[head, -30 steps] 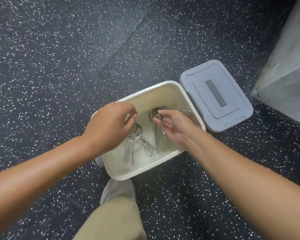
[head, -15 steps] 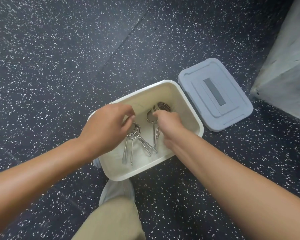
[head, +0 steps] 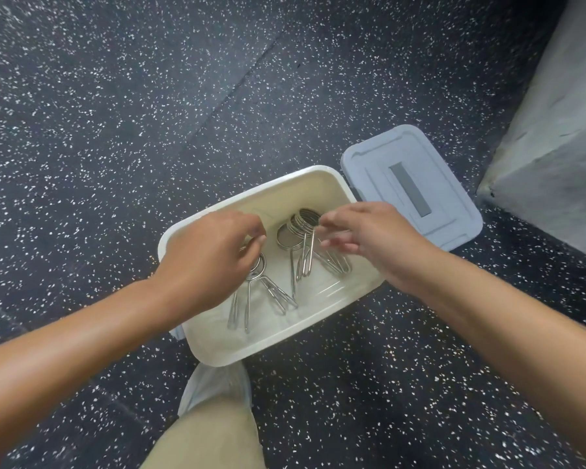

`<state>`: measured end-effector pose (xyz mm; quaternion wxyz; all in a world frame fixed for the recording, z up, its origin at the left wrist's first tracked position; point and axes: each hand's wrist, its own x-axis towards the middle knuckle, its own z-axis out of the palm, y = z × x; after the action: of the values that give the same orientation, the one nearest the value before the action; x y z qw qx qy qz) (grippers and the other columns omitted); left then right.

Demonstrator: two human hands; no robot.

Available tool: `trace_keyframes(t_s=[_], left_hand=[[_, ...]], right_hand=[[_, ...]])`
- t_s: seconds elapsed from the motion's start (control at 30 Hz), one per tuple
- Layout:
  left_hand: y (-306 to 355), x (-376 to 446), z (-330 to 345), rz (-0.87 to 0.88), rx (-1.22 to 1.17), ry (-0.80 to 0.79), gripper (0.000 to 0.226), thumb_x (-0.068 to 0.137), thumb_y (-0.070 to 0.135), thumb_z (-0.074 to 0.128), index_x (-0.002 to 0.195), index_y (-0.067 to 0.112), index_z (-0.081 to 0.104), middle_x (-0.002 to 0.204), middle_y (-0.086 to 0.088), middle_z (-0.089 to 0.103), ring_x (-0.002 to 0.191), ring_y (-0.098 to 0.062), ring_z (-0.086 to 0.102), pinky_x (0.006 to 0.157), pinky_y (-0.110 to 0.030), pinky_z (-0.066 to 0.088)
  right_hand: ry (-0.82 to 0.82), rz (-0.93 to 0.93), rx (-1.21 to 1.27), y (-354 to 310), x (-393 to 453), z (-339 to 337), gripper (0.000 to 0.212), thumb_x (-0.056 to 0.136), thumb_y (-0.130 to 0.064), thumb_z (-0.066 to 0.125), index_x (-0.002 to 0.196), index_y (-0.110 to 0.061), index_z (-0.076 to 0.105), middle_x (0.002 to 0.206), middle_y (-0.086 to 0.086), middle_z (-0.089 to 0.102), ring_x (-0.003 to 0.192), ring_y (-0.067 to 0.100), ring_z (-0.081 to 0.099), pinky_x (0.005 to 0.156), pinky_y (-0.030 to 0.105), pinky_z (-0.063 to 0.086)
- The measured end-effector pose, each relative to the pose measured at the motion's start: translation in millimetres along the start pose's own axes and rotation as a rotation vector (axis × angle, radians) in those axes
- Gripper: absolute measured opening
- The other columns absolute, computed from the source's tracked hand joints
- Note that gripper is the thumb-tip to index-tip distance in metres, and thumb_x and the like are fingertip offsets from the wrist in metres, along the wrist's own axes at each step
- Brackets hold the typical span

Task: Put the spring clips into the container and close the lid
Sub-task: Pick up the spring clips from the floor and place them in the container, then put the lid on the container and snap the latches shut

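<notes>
Item: open cream-white rectangular plastic container (head: pixel 347 194), standing on a black rubber floor with white flecks (head: pixel 115 130).

Contents, left: one silver wire spring clip with a coiled ring and two long looped handles (head: pixel 251 296), lying on the container bottom, handles fanned toward the near wall.

Contents, right: a second silver wire spring clip, also coiled, with looped handles (head: pixel 301 238). It lies toward the far right corner, its coil raised and its handles slanting down to the bottom. The two clips are near each other; whether they touch cannot be told.

Lid: flat grey-blue rectangular plastic lid with a darker grey strip across its centre (head: pixel 416 184). It lies on the floor just beside the container's right wall, off the container.

Left hand (head: pixel 207 262): reaches down into the container, fingers curled narrowly and pinched at the coil of the left clip. The coil is mostly hidden under the hand, so the exact hold cannot be made out.

Right hand (head: pixel 369 235): above the container's right side, fingers loosely spread and slightly blurred, fingertips close by the coil of the right clip. It grips nothing; contact with the coil cannot be confirmed.

Other: a pale grey block (head: pixel 555 147) stands at the right edge. A tan trouser knee (head: pixel 210 434) shows at the bottom.
</notes>
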<state>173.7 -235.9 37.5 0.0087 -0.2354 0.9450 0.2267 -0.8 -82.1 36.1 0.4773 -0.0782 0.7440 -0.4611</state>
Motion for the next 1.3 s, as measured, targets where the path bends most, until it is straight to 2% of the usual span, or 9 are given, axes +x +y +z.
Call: trace_keyframes(t_s=[0.07,0.17,0.23,0.33,0.47,0.63,0.87,1.13,1.3], left_hand=[[3,2,0,0.008,-0.004,0.000,0.021,0.097,0.037,0.048,0.099,0.029,0.067,0.098,0.010,0.071,0.089,-0.020,0.064,0.073,-0.042,0.055],[8,6,1,0.029,-0.008,0.004,0.020,0.098,0.033,0.050,0.100,0.025,0.069,0.098,0.007,0.072,0.091,-0.021,0.065,0.075,-0.042,0.054],[13,9,2,0.044,-0.018,0.018,0.020,0.097,0.032,0.052,0.099,0.023,0.070,0.096,0.005,0.072,0.090,-0.022,0.064,0.073,-0.039,0.053],[19,12,3,0.066,-0.025,0.020,0.020,0.097,0.032,0.052,0.099,0.021,0.070,0.093,0.003,0.071,0.087,-0.023,0.064,0.070,-0.038,0.051],[24,12,6,0.115,-0.015,-0.007,0.021,0.097,0.033,0.051,0.097,0.021,0.068,0.090,0.003,0.070,0.086,-0.024,0.062,0.069,-0.042,0.052],[25,6,3,0.142,-0.002,-0.035,0.020,0.097,0.032,0.050,0.096,0.021,0.066,0.085,0.004,0.067,0.084,-0.023,0.060,0.066,-0.042,0.051],[14,-2,0,0.117,0.017,-0.042,0.017,0.097,0.032,0.052,0.095,0.024,0.067,0.086,0.007,0.068,0.085,-0.022,0.061,0.067,-0.042,0.051],[7,-2,-3,0.099,0.008,-0.052,0.022,0.096,0.039,0.046,0.094,0.028,0.064,0.090,0.012,0.066,0.088,-0.019,0.060,0.071,-0.041,0.052],[11,-2,-10,0.097,0.023,-0.033,0.021,0.096,0.038,0.047,0.097,0.027,0.066,0.091,0.011,0.067,0.087,-0.020,0.062,0.071,-0.041,0.053]], right_hand=[[0.012,-0.058,0.039,-4,9,-22,0.016,0.098,-0.013,0.059,0.094,-0.003,0.070,0.089,0.010,0.077,0.063,0.020,0.067,0.056,0.024,0.050],[0.238,-0.133,-0.045,5,33,-51,0.015,0.095,-0.016,0.060,0.083,-0.014,0.068,0.086,0.005,0.075,0.060,0.016,0.058,0.053,0.026,0.040],[0.431,-0.160,-0.267,23,53,-70,0.012,0.095,-0.024,0.060,0.085,-0.023,0.068,0.097,0.001,0.076,0.073,0.016,0.063,0.063,0.029,0.043],[0.551,-0.145,-0.560,48,77,-94,0.027,0.097,-0.027,0.056,0.117,-0.013,0.067,0.122,0.005,0.067,0.102,0.021,0.060,0.083,0.028,0.040],[0.584,-0.083,-0.820,64,104,-110,0.045,0.098,-0.026,0.052,0.138,-0.005,0.053,0.139,0.017,0.051,0.125,0.035,0.051,0.094,0.043,0.045],[0.621,0.028,-0.985,61,129,-115,0.040,0.098,-0.023,0.048,0.129,0.001,0.053,0.139,0.021,0.048,0.121,0.040,0.051,0.081,0.041,0.043],[0.580,0.061,-1.209,62,137,-120,0.053,0.099,-0.032,0.043,0.135,0.008,0.042,0.139,0.026,0.047,0.125,0.043,0.048,0.096,0.049,0.045],[0.532,0.087,-1.283,51,133,-121,0.051,0.088,-0.025,0.046,0.128,0.006,0.048,0.129,0.026,0.052,0.117,0.042,0.054,0.093,0.046,0.046],[0.535,-0.006,-1.269,41,123,-142,0.045,0.090,-0.024,0.051,0.122,0.008,0.049,0.126,0.029,0.051,0.114,0.045,0.052,0.092,0.048,0.044]])
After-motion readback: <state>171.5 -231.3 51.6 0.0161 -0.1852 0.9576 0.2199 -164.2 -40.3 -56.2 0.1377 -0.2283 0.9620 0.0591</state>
